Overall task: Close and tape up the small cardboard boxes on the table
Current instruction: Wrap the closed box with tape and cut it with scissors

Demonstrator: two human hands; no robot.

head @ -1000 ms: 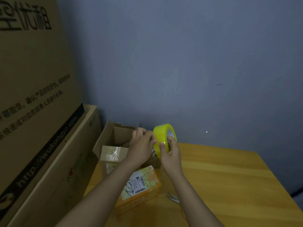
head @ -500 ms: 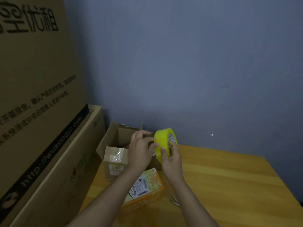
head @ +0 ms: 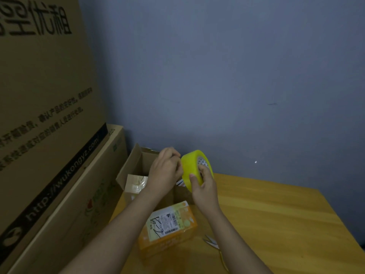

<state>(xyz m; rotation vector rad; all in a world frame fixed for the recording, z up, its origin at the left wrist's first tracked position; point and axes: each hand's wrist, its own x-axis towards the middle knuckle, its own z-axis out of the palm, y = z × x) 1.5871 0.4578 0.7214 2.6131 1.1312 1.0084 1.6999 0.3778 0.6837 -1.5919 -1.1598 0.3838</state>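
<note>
Meanwhile, a person is holding a roll of yellow tape (head: 194,167) above the wooden table (head: 276,214), the right hand (head: 204,186) gripping it with thumb and fingers curled round its rim. The left hand (head: 166,171) is pinching at the roll's left edge, fingers curled. An open cardboard box (head: 136,175) is sitting at the far left; an orange labelled box (head: 167,224) is lying nearer, scissors (head: 212,242) just right of it.
</note>
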